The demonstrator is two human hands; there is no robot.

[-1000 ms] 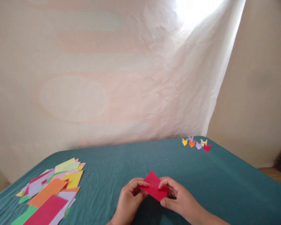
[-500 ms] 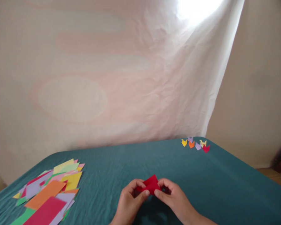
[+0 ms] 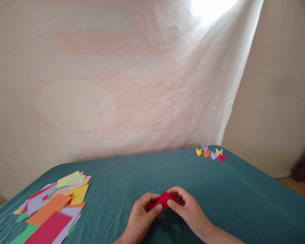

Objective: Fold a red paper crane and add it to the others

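Note:
A small red paper [image 3: 163,200] is folded over into a narrow shape and held low over the teal cloth [image 3: 234,200]. My left hand [image 3: 141,217] pinches its left end with thumb and fingers. My right hand [image 3: 188,210] curls over its right end, fingers closed on it. Part of the paper is hidden under my fingers.
A loose pile of coloured paper sheets [image 3: 52,206] lies at the near left of the cloth. Several small folded paper figures [image 3: 210,153] stand at the far right corner. A pale draped sheet [image 3: 117,84] hangs behind the table.
The red paper was a flat diamond between my hands a second ago; now it is folded down into a smaller, narrower shape, and both hands have closed in on it.

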